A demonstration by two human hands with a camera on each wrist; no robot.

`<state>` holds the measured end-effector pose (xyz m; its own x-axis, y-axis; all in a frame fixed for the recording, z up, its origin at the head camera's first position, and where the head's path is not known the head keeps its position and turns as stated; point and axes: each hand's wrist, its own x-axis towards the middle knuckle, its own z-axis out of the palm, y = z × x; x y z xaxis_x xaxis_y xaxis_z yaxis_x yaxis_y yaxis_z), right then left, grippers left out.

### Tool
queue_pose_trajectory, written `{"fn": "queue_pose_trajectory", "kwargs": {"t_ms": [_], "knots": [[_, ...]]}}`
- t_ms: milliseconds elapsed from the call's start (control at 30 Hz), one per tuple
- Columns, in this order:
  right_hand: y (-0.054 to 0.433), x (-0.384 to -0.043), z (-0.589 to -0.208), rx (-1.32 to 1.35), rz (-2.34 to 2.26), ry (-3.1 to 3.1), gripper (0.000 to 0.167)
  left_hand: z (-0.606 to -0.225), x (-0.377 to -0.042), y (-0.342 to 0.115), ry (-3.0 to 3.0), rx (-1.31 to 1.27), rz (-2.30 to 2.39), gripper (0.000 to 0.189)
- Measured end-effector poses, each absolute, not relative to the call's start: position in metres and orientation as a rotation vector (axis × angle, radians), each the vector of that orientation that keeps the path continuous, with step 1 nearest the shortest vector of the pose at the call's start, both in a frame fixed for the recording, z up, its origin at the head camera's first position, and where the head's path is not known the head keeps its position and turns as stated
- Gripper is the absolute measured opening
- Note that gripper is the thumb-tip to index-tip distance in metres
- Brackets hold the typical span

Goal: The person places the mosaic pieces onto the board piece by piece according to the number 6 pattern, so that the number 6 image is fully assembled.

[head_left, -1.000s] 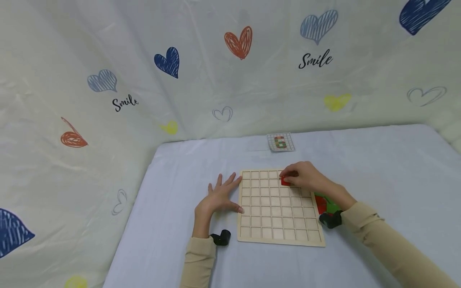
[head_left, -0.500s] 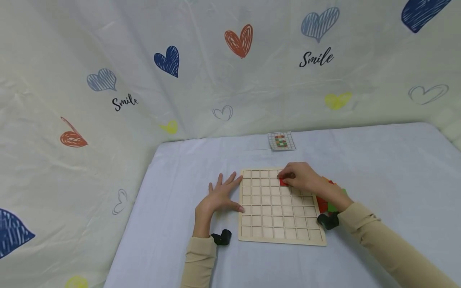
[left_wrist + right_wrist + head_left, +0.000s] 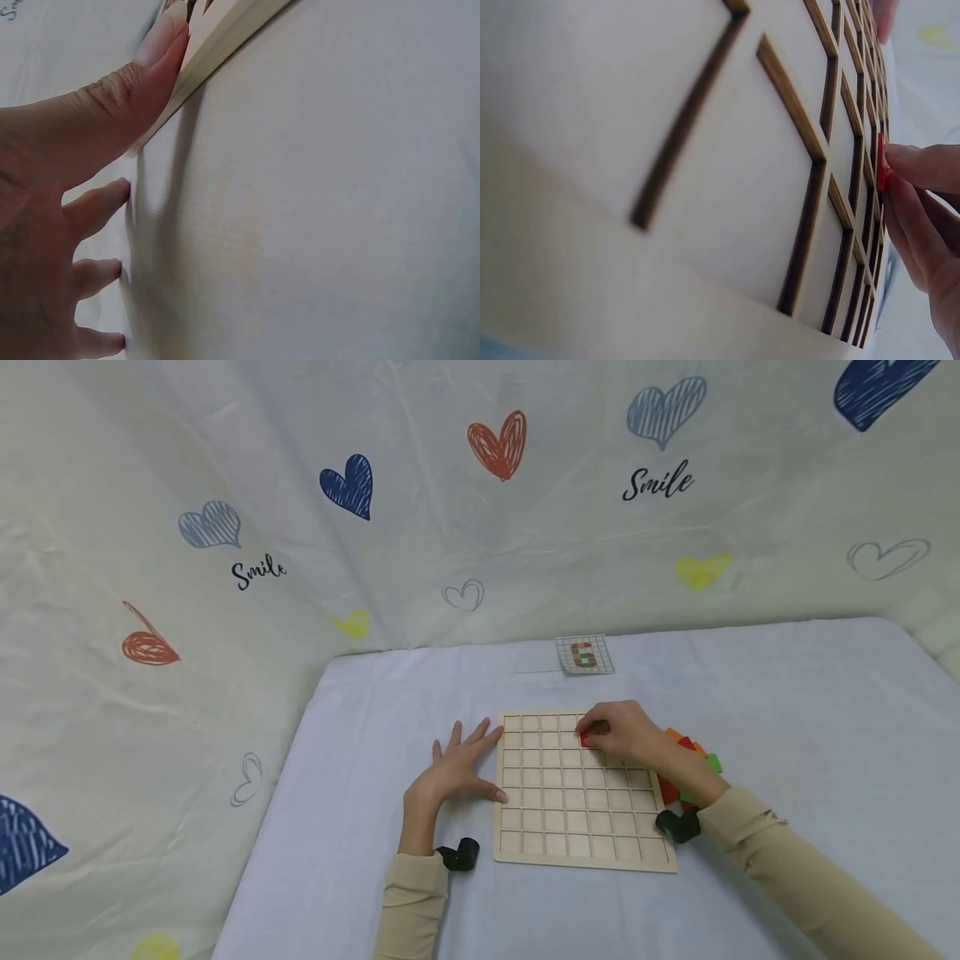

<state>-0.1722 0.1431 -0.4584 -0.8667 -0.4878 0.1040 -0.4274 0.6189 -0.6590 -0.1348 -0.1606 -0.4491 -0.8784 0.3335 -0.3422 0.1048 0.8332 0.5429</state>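
A wooden board [image 3: 566,822] with a grid of square cells lies on the white-covered table. With fingers spread, my left hand [image 3: 453,774] rests at its left edge; in the left wrist view the thumb [image 3: 124,97] lies against the board's rim [image 3: 225,37]. My right hand [image 3: 622,731] is over the far part of the grid and pinches a small red square tile [image 3: 584,740]. The right wrist view shows this red tile [image 3: 880,162] edge-on, right at the grid's raised lines, its outer part covered by the thumb and fingers [image 3: 922,166].
Loose orange, red and green tiles [image 3: 714,763] lie in a pile right of the board, partly hidden beneath the right forearm. Behind the board is a small card [image 3: 585,655] with a coloured grid pattern. A patterned white cloth [image 3: 420,552] hangs behind the table.
My right hand has shifted slightly left with the red tile, which now shows less between the fingers. More of the tile pile shows beside the forearm. The left hand has stayed put.
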Motion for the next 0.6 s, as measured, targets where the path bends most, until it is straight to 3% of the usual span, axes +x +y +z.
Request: {"fn": "queue_pose_trajectory", "kwargs": {"t_ms": [333,600], "knots": [[0.155,-0.166,-0.454,-0.789,-1.113,2.771,0.013,-0.449,-0.134,-0.157,2.580,0.335,0.724,0.110],[0.179,-0.159,-0.445,-0.635,-1.062,2.792,0.015,-0.445,-0.132,-0.158,2.583,0.316,0.731,0.109]]}}
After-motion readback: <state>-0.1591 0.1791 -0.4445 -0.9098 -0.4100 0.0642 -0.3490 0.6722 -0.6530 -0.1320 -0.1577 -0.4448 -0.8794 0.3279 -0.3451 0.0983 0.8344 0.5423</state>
